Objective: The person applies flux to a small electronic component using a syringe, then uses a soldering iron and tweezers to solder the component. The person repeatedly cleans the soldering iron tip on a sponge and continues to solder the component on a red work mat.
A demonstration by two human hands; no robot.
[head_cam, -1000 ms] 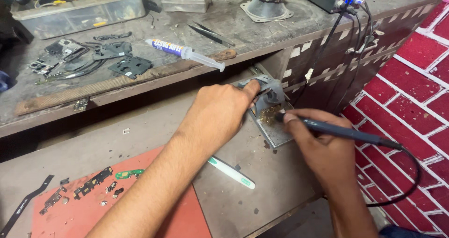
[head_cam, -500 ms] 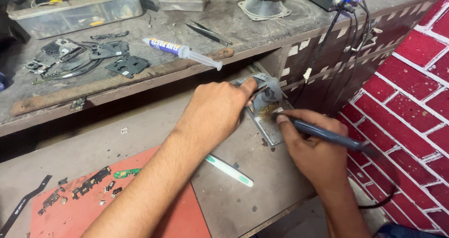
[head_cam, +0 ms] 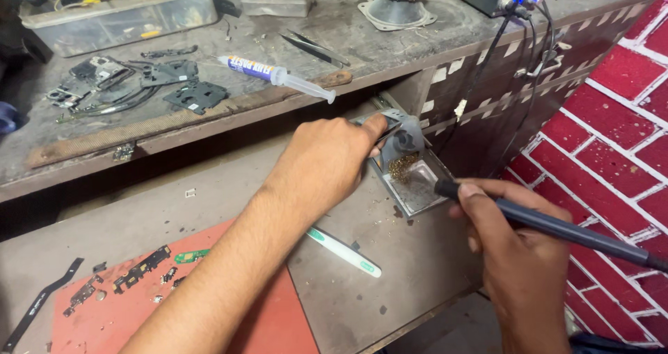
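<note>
At the right end of the lower table (head_cam: 417, 277), just under the upper shelf (head_cam: 390, 54), your left hand (head_cam: 327, 162) rests on the soldering iron stand (head_cam: 410, 166), fingers curled over its near side and the thumb pressed against the top of the grey holder; whether they grip it or merely steady it cannot be told. Brass cleaning wool (head_cam: 402, 167) sits in the stand's cup, above a flat metal tray.

Your right hand (head_cam: 518, 249) is closed round the soldering iron (head_cam: 557, 227), a slim dark handle held pen-fashion near its front end, with its cord running off to the right. The tip is hidden behind the fingers (head_cam: 480, 208); it appears to lie just beside the tray.

Handling, as judged: the iron is light and rigid, and its smooth handle could turn in a loose hold. Take it on the handle only, well back from the metal end, which should be presumed hot. The cord may drag, so allow it slack. The stand looks light enough to slide under a push, and a steadying hand on its base seems warranted. The wool is soft and sheds bits.

A white and green pen-like tool (head_cam: 344, 252) lies near your left forearm, apart from the stand.
</note>
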